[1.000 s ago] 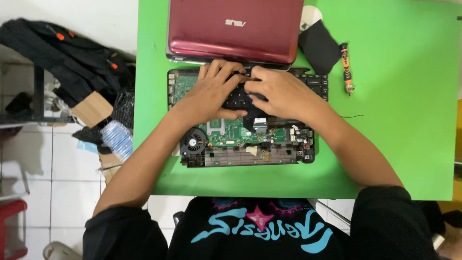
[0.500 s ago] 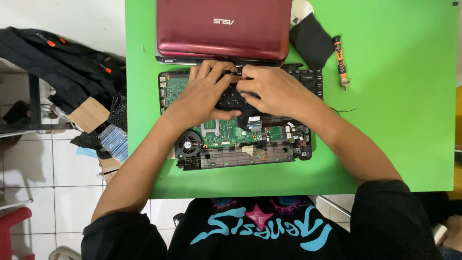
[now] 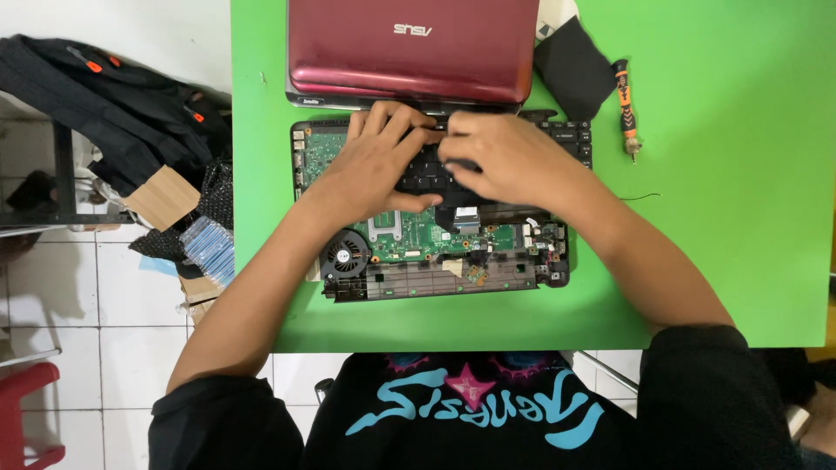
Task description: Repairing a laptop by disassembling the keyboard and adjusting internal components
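Black keyboard panel (image 3: 431, 174) sits on top of the opened laptop base (image 3: 435, 252), at its far half, just under the closed maroon lid (image 3: 409, 48). Both hands on it: left hand (image 3: 374, 165) flat with fingers spread over the left part, right hand (image 3: 505, 157) curled over the upper middle, fingertips at the far edge. Can't tell if either is actually pinching the panel or only pressing; fingers hide the edge. My read: thin, light, flexes easily, likely tethered by a fragile ribbon, so hold by the long edges, not the keys. Below: exposed green board (image 3: 418, 239), round fan (image 3: 347, 257) at left. Off to the right on the green surface (image 3: 740, 218): black cloth (image 3: 575, 65), orange-handled screwdriver (image 3: 625, 100).
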